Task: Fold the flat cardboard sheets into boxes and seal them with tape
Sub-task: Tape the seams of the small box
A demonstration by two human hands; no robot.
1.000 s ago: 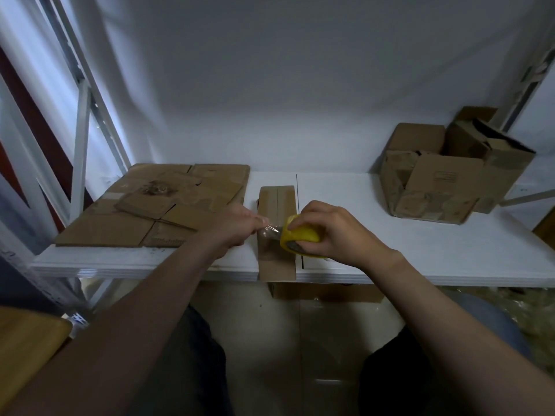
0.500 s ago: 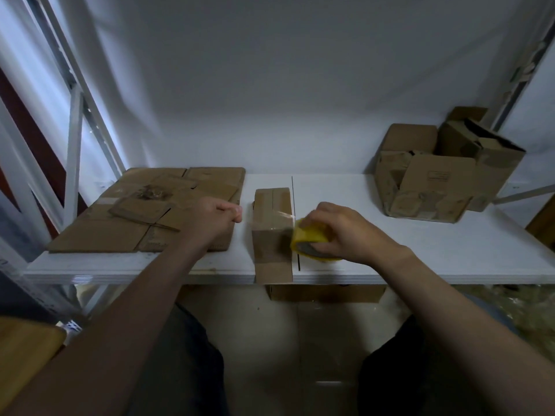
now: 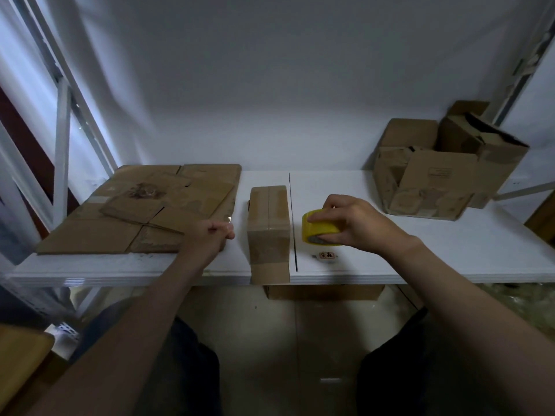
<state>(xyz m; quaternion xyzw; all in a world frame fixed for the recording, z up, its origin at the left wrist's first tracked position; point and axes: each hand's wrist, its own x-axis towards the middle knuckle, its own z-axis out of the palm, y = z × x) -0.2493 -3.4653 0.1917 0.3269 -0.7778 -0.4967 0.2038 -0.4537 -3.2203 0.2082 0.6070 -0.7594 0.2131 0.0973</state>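
A small folded cardboard box (image 3: 268, 217) stands in the middle of the white table (image 3: 450, 265), with clear tape across its top and near face. My right hand (image 3: 357, 223) grips a yellow tape roll (image 3: 321, 231) just right of the box, low over the table. Left of the box, my left hand (image 3: 208, 237) lies at the edge of the flat cardboard sheets (image 3: 129, 211). Its fingers are curled, and a small shiny thing (image 3: 229, 219) that I cannot identify shows at the fingertips.
Two larger assembled boxes (image 3: 435, 178) stand at the back right of the table. A small tag with red marks (image 3: 326, 255) lies near the front edge. Another box (image 3: 324, 292) sits under the table. A white metal frame (image 3: 61, 151) rises on the left.
Both hands have left the small box. The right hand carried the tape roll to the right. The left hand drew back to the left, beside the flat sheets.
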